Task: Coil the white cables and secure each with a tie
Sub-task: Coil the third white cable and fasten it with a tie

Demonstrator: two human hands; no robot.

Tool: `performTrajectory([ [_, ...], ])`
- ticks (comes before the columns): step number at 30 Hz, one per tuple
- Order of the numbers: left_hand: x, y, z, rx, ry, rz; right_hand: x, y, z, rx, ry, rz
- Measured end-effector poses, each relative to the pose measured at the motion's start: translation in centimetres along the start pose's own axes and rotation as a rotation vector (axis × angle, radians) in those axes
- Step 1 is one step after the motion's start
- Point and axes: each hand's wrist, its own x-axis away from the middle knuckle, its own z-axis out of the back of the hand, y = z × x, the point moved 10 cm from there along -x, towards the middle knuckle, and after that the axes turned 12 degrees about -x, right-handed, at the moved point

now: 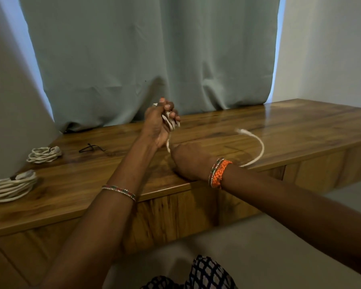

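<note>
My left hand (157, 124) is raised above the wooden table (279, 130) and grips a small bundle of white cable loops (171, 123). The cable runs down from that hand to my right hand (191, 161), which rests low near the table's front edge and holds the strand. Beyond the right hand the loose end of the cable (256, 147) arcs up over the table, blurred, with its plug at the tip. Two coiled white cables lie on the left: one farther back (44, 154) and one at the near left edge (10, 187). A black tie (91, 147) lies beside the farther coil.
A grey-green curtain (150, 59) hangs behind the table and drapes onto its back edge. The table's front edge runs diagonally below my forearms, with drawer fronts (171, 215) under it.
</note>
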Motion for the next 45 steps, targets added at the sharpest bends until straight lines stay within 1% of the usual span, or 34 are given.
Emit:
performTrajectory([
  [1, -0.4, 0.0, 1.0, -0.022, 0.064, -0.026, 0.3, -0.9, 1.1, -0.016, 0.021, 0.048],
  [3, -0.9, -0.2, 2.7, -0.083, 0.146, -0.051, 0.5, -2.0, 2.7, 0.055, 0.047, 0.124],
  [6, -1.1, 0.0, 4.0, -0.266, 0.162, -0.083, 0.6, -1.5, 4.5, 0.126, 0.085, 0.150],
  [9, -0.8, 0.8, 3.7, -0.695, 0.072, -0.163, 0.7, -0.5, 6.1, 0.165, 0.178, 0.148],
  [12, -0.4, 1.3, 3.0, -1.177, 0.023, -0.293, 0.5, 0.0, 7.0, 0.180, 0.219, 0.161],
  [14, -0.1, 1.3, 2.7, -1.347, -0.001, -0.359, 0.3, -0.3, 7.6, 0.235, 0.263, 0.207],
  [15, -0.1, 1.1, 2.7, -1.367, -0.013, -0.346, 0.3, -0.2, 8.0, 0.256, 0.291, 0.212],
  [16, 0.0, 0.7, 2.8, -1.323, -0.031, -0.291, 0.3, -0.1, 8.5, 0.250, 0.320, 0.219],
  [18, 0.3, -0.5, 2.9, -1.138, -0.088, -0.140, 0.3, 0.2, 9.1, 0.248, 0.394, 0.261],
  [20, 1.2, -1.2, 2.2, -0.996, -0.133, -0.013, 0.0, 0.7, 9.1, 0.243, 0.424, 0.347],
  [22, 2.3, -1.8, 1.0, -0.768, -0.240, 0.096, -0.2, 1.9, 10.0, 0.248, 0.458, 0.386],
  [24, 3.9, -1.9, -0.6, -0.496, -0.371, 0.176, -0.6, 4.4, 10.8, 0.169, 0.464, 0.319],
  [25, 4.7, -1.8, -1.4, -0.408, -0.424, 0.194, -0.7, 5.7, 10.7, 0.085, 0.457, 0.276],
  [28, 6.5, -1.4, -3.9, -0.274, -0.573, 0.207, -0.9, 8.8, 9.3, -0.153, 0.472, 0.157],
  [30, 7.0, -1.4, -4.8, -0.183, -0.612, 0.241, -1.2, 9.9, 8.0, -0.250, 0.469, 0.069],
  [33, 7.0, -1.8, -4.7, -0.041, -0.601, 0.296, -1.9, 10.0, 6.5, -0.314, 0.461, -0.003],
  [34, 7.1, -2.0, -4.9, 0.007, -0.625, 0.313, -2.3, 10.1, 6.0, -0.320, 0.458, -0.024],
  [36, 7.7, -2.0, -6.3, 0.187, -0.727, 0.355, -2.8, 9.6, 4.9, -0.342, 0.440, -0.061],
  [37, 7.6, -1.8, -6.8, 0.256, -0.734, 0.351, -2.8, 9.3, 4.3, -0.365, 0.430, -0.075],
  [38, 7.0, -1.5, -6.8, 0.268, -0.677, 0.314, -2.9, 9.0, 3.6, -0.383, 0.415, -0.091],
  [40, 5.2, -0.9, -5.3, 0.163, -0.462, 0.209, -2.6, 8.5, 2.5, -0.359, 0.386, -0.130],
  [41, 4.6, -0.5, -4.5, 0.104, -0.389, 0.159, -2.3, 8.5, 2.3, -0.342, 0.386, -0.152],
  [43, 3.9, 0.3, -3.1, 0.005, -0.309, 0.087, -1.5, 8.6, 2.1, -0.330, 0.390, -0.173],
  [45, 3.4, 0.6, -1.8, -0.062, -0.248, 0.056, -0.8, 7.8, 1.8, -0.316, 0.347, -0.159],
])
